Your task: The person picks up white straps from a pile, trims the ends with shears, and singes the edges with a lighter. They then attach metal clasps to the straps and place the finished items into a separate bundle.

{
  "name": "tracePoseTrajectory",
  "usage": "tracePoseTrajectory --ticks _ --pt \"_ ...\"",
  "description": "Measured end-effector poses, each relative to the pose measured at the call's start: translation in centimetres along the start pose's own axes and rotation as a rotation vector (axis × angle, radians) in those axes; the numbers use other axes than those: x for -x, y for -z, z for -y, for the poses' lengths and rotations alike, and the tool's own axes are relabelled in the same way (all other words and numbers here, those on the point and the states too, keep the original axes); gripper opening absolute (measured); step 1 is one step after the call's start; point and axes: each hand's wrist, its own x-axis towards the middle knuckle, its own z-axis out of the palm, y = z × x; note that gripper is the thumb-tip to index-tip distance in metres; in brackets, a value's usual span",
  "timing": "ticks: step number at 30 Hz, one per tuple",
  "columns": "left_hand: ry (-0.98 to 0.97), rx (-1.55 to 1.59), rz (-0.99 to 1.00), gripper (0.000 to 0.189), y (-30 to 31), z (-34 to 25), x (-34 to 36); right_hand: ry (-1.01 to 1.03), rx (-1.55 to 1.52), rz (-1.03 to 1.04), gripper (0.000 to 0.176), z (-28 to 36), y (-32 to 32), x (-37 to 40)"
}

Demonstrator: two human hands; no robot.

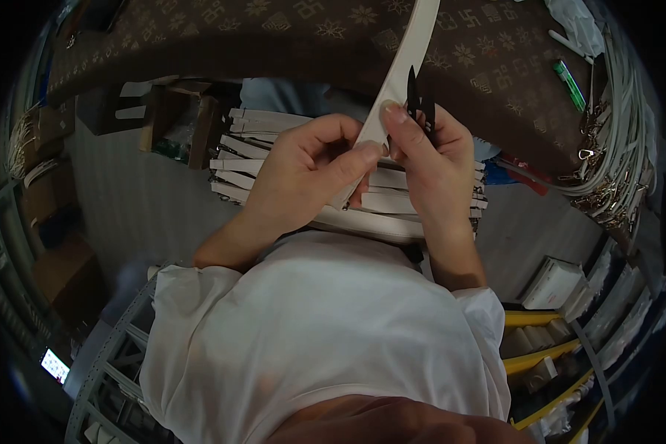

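Observation:
A long cream strap [402, 72] runs from the top of the view down between both hands, its lower end with a small dark metal piece below my left hand. My left hand [311, 166] is closed on the strap, thumb on top. With thumb and fingers my right hand [431, 152] pinches the strap's edge; a black pointed tool [420, 103], perhaps small scissors, is also held in it, tip up. Under both hands lies a stack of cream straps [392, 203] across the lap.
A brown patterned cloth [488, 55] covers the table ahead. On its right are a green tube [570, 85] and a large bundle of pale cords with metal clasps [614, 177]. A cardboard box [200, 129] stands at left, yellow shelving [533, 362] at lower right.

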Motion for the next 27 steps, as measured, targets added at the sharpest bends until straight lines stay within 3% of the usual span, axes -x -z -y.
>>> tracePoseTrajectory --ticks 22,25,27 --pt "-0.034 -0.049 -0.026 0.009 -0.12 0.06 0.36 0.037 -0.010 -0.002 0.018 -0.37 -0.22 -0.11" --pt "-0.052 -0.068 -0.033 0.015 -0.09 0.14 0.36 0.041 -0.027 -0.002 0.018 -0.21 -0.33 -0.04" --pt "-0.061 -0.025 -0.032 0.007 -0.18 0.11 0.36 0.017 -0.034 0.016 0.018 -0.23 -0.13 -0.05"
